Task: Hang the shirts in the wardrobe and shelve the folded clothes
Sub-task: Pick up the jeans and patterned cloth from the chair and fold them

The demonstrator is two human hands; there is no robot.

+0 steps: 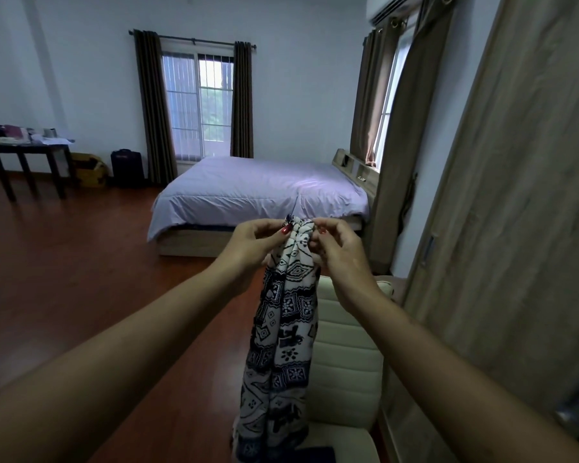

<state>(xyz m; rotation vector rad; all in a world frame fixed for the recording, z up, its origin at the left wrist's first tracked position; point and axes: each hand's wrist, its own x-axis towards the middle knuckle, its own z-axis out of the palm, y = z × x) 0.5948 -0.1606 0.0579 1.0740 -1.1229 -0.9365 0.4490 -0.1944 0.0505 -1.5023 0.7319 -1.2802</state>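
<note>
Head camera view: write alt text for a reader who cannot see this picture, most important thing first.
The left hand and right hand pinch the bunched top of a navy-and-white patterned garment, which hangs in front of a cream chair. Behind is a bed with a pale cover; a wooden wardrobe door stands at the right.

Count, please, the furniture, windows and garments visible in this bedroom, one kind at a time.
bed: 1
table: 1
chair: 1
wardrobe: 1
windows: 2
patterned garment: 1, pinched at its top by the left hand and the right hand
Total: 7
</note>
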